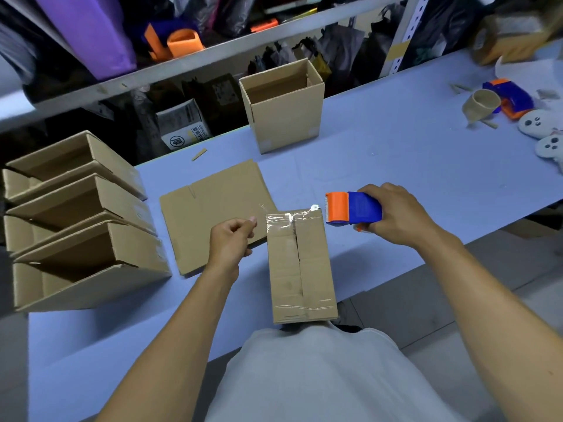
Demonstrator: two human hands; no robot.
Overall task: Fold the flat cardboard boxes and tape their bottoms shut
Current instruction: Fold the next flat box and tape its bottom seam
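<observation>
A folded cardboard box stands bottom-up against my body, its centre seam showing. Clear tape lies across its far edge, and another strip crosses the near end. My left hand pinches the left end of the far tape strip, just left of the box. My right hand grips a blue and orange tape dispenser at the box's far right corner. Beyond the box, flat cardboard lies on the table.
Three folded boxes lie stacked on their sides at the left. An upright open box stands at the back of the blue table. A second dispenser, a tape core and plush toys sit far right. Shelves rise behind.
</observation>
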